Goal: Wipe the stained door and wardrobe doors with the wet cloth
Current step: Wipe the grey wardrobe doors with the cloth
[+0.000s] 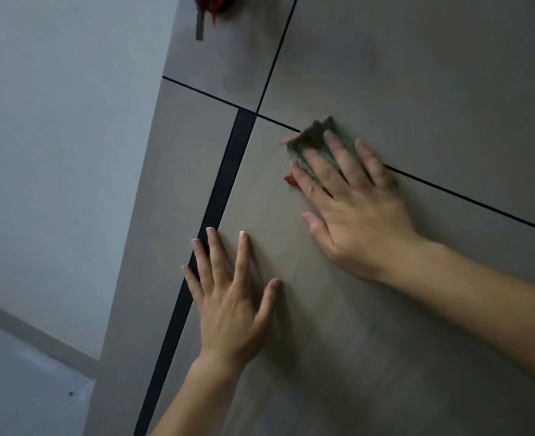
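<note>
Pressing crumpled green cloth (315, 146) flat on smooth matte wardrobe door (323, 325): right hand (351, 209) spread; left hand (228, 297) splayed

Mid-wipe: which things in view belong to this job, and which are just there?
Job: green cloth, pressed flat by the right hand; left hand flat on the wardrobe door.
Just there: red object at the top edge; wall; skirting board.
</note>
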`<state>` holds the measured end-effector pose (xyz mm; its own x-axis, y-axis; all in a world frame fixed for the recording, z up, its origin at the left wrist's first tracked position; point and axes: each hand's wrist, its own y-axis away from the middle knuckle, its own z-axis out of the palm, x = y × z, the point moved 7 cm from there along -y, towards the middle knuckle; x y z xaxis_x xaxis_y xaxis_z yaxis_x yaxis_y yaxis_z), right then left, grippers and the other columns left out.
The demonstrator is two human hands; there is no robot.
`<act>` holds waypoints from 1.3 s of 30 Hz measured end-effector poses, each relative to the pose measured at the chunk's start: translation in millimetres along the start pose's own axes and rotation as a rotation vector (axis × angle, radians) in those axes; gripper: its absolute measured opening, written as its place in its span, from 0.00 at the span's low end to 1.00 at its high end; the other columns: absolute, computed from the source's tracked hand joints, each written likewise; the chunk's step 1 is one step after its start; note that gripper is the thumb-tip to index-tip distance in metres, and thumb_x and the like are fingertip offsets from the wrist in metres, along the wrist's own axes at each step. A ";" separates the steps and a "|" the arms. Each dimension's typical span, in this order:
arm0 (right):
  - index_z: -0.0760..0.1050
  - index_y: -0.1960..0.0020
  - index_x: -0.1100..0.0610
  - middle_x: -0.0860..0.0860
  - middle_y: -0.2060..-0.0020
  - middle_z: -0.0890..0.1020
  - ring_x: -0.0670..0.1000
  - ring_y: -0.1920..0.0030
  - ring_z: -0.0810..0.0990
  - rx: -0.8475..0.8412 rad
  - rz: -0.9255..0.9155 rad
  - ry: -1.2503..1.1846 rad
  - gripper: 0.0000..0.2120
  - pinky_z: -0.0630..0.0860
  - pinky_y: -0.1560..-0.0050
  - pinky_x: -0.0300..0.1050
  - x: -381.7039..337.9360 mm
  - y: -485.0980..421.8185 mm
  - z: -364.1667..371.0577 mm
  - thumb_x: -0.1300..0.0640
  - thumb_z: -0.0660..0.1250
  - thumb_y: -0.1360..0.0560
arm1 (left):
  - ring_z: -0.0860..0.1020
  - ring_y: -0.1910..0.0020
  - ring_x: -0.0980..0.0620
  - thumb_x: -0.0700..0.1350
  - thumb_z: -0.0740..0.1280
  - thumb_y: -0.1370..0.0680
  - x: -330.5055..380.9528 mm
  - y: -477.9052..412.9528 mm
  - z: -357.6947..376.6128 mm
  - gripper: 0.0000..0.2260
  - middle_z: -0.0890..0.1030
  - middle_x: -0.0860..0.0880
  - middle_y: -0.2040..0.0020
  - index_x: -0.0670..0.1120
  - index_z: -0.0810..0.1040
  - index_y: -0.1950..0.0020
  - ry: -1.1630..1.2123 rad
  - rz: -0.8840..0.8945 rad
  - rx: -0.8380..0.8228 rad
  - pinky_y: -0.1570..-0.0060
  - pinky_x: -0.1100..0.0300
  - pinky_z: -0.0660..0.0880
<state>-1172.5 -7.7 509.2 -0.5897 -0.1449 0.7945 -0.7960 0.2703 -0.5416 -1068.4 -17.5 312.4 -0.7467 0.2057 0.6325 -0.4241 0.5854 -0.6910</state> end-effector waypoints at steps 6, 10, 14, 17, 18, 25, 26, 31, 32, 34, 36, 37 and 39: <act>0.57 0.18 0.56 0.56 0.18 0.55 0.60 0.18 0.50 -0.055 -0.187 -0.010 0.33 0.48 0.20 0.62 -55.6 31.5 17.7 0.42 0.55 0.18 | 0.36 0.17 0.43 0.67 0.51 0.19 -12.0 -1.4 -3.1 0.35 0.38 0.47 0.16 0.57 0.45 0.16 0.035 -0.022 0.018 0.21 0.36 0.41; 0.64 0.20 0.53 0.55 0.20 0.62 0.59 0.19 0.56 0.000 -0.269 0.004 0.29 0.55 0.22 0.60 -52.2 5.2 12.5 0.43 0.56 0.18 | 0.35 0.18 0.43 0.68 0.48 0.20 -39.8 -6.6 -11.2 0.34 0.36 0.47 0.16 0.60 0.39 0.17 0.054 -0.111 0.031 0.21 0.34 0.44; 0.59 0.19 0.56 0.55 0.19 0.58 0.60 0.18 0.51 -0.002 -0.056 0.019 0.33 0.45 0.20 0.60 -52.0 -81.7 3.4 0.41 0.48 0.19 | 0.34 0.18 0.45 0.67 0.49 0.20 -45.6 -6.2 -11.2 0.34 0.36 0.49 0.16 0.62 0.37 0.18 0.066 -0.114 0.029 0.21 0.36 0.44; 0.54 0.17 0.57 0.56 0.18 0.53 0.61 0.18 0.47 -0.045 -0.145 0.039 0.33 0.45 0.20 0.62 -72.4 -51.1 15.7 0.41 0.48 0.18 | 0.34 0.18 0.45 0.67 0.50 0.19 -43.9 -6.7 -10.7 0.34 0.36 0.48 0.16 0.62 0.37 0.18 0.082 -0.105 0.037 0.21 0.36 0.44; 0.55 0.18 0.57 0.57 0.18 0.53 0.61 0.18 0.48 -0.048 -0.214 0.033 0.33 0.48 0.20 0.62 -79.7 -27.5 19.8 0.41 0.50 0.18 | 0.34 0.18 0.45 0.67 0.50 0.19 -44.6 -6.9 -10.7 0.34 0.37 0.48 0.16 0.62 0.38 0.18 0.080 -0.101 0.037 0.21 0.35 0.44; 0.66 0.21 0.54 0.55 0.21 0.64 0.60 0.20 0.59 0.040 -0.305 -0.013 0.28 0.56 0.23 0.60 -70.7 -40.7 11.4 0.43 0.54 0.18 | 0.36 0.17 0.43 0.64 0.51 0.19 -48.5 -6.4 -10.4 0.33 0.37 0.49 0.16 0.58 0.44 0.16 0.078 -0.081 0.038 0.22 0.33 0.47; 0.65 0.21 0.55 0.56 0.21 0.64 0.60 0.20 0.58 0.040 -0.232 -0.009 0.29 0.53 0.22 0.60 -68.4 -69.3 7.0 0.42 0.52 0.18 | 0.36 0.17 0.43 0.64 0.52 0.19 -48.2 -6.7 -10.0 0.33 0.37 0.49 0.16 0.58 0.44 0.16 0.077 -0.089 0.043 0.22 0.33 0.46; 0.55 0.18 0.56 0.56 0.18 0.54 0.60 0.18 0.47 -0.053 -0.178 0.041 0.33 0.45 0.20 0.61 -75.1 -91.2 10.7 0.40 0.45 0.18 | 0.36 0.17 0.44 0.64 0.51 0.19 -44.2 -9.8 -8.5 0.33 0.37 0.49 0.16 0.59 0.44 0.16 0.099 -0.125 0.070 0.22 0.33 0.45; 0.56 0.18 0.56 0.56 0.18 0.56 0.60 0.18 0.49 -0.053 -0.204 0.036 0.33 0.48 0.20 0.61 -70.0 -75.3 10.8 0.41 0.47 0.18 | 0.36 0.17 0.43 0.64 0.51 0.19 -43.7 -10.1 -8.3 0.33 0.38 0.48 0.16 0.58 0.45 0.16 0.103 -0.128 0.076 0.22 0.33 0.45; 0.59 0.19 0.56 0.56 0.19 0.59 0.60 0.18 0.52 -0.023 -0.178 0.009 0.31 0.52 0.21 0.61 -46.8 -44.0 6.3 0.42 0.51 0.18 | 0.36 0.17 0.43 0.63 0.52 0.19 -42.5 -10.7 -8.2 0.33 0.38 0.48 0.16 0.58 0.45 0.16 0.116 -0.129 0.081 0.22 0.33 0.44; 0.58 0.18 0.56 0.56 0.19 0.58 0.61 0.18 0.52 -0.015 -0.065 -0.005 0.32 0.52 0.21 0.62 -18.0 -23.0 -1.4 0.42 0.52 0.18 | 0.35 0.18 0.43 0.62 0.52 0.19 -42.5 -10.4 -8.7 0.33 0.38 0.49 0.16 0.60 0.43 0.17 0.118 -0.122 0.071 0.22 0.33 0.43; 0.57 0.18 0.56 0.57 0.19 0.57 0.61 0.18 0.51 -0.022 -0.008 -0.010 0.33 0.51 0.21 0.63 -7.4 -20.0 -5.5 0.42 0.52 0.19 | 0.35 0.18 0.43 0.62 0.52 0.19 -43.2 -10.1 -9.7 0.33 0.37 0.49 0.16 0.60 0.42 0.17 0.112 -0.116 0.066 0.22 0.33 0.43; 0.56 0.18 0.57 0.57 0.18 0.55 0.61 0.18 0.49 -0.044 0.049 -0.025 0.34 0.49 0.20 0.63 -4.2 -34.7 -10.3 0.41 0.51 0.19 | 0.36 0.17 0.43 0.61 0.53 0.18 -44.6 -9.1 -10.5 0.32 0.38 0.49 0.16 0.60 0.43 0.17 0.094 -0.099 0.059 0.22 0.33 0.44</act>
<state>-1141.1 -6.7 527.5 -0.6312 -0.1539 0.7602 -0.7598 0.3195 -0.5662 -1025.9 -23.8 294.1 -0.6501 0.2232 0.7263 -0.5244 0.5599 -0.6415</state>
